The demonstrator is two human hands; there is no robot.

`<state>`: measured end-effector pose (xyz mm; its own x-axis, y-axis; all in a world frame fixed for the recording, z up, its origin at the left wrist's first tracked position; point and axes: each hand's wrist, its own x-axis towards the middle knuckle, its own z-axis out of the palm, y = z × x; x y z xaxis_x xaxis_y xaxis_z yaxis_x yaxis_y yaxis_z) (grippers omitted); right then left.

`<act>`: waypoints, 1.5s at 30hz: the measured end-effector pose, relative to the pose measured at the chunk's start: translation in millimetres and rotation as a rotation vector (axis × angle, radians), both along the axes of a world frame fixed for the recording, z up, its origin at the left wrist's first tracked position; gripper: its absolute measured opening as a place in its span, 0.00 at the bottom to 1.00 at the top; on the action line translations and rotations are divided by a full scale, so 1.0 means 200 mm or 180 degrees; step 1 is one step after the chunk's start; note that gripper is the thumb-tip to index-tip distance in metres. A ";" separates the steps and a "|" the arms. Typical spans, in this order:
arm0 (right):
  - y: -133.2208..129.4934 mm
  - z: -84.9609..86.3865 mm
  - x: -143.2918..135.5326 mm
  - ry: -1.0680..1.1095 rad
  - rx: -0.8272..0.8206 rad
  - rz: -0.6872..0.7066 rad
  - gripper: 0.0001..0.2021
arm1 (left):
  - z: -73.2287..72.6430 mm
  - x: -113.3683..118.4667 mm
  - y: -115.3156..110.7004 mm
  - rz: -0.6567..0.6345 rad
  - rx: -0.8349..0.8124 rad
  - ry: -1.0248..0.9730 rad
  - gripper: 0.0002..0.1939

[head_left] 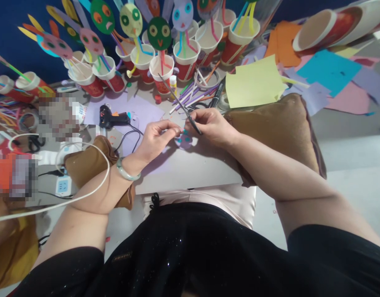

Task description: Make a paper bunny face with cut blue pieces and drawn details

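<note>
- The left hand (157, 140) pinches a pink bit (181, 131) between thumb and fingertips, above the bench (205, 171), near its front edge.
- Just below those fingertips, between the hands, a lilac cutout (184, 143) lies on the bench.
- The right hand (213, 126) grips the scissors (186, 110) by the handles, blades pointing toward the back edge.
- At the left, a white cable (107, 165) loops across the left forearm; a small cushion (87, 165) lies beside it.
- A glue gun (114, 119) rests on a lilac sheet (140, 108).
- Paper cups (161, 73) with painted faces line the back edge; straws (185, 98) lie before them.
- A large cushion (270, 132) sits under the right forearm; coloured paper (329, 72) covers the back right corner.
- The pink bit is tiny, its shape unclear; the cutout, partly hidden by fingers, bears blue-green spots.
</note>
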<state>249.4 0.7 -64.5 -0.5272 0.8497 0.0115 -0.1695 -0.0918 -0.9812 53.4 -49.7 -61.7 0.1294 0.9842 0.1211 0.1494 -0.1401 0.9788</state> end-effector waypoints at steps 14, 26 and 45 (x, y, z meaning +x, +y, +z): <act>0.03 -0.02 0.00 0.0011 -0.0098 -0.0050 0.25 | 0.03 0.00 0.00 0.0077 0.0144 0.0148 0.07; 0.01 -0.01 0.00 0.0168 -0.0333 -0.0008 0.22 | 0.02 0.01 0.00 0.0104 -0.0099 -0.0094 0.08; 0.01 -0.03 -0.01 0.0395 -0.0158 0.0360 0.23 | -0.02 0.03 0.02 -0.0709 -0.1628 -0.1208 0.15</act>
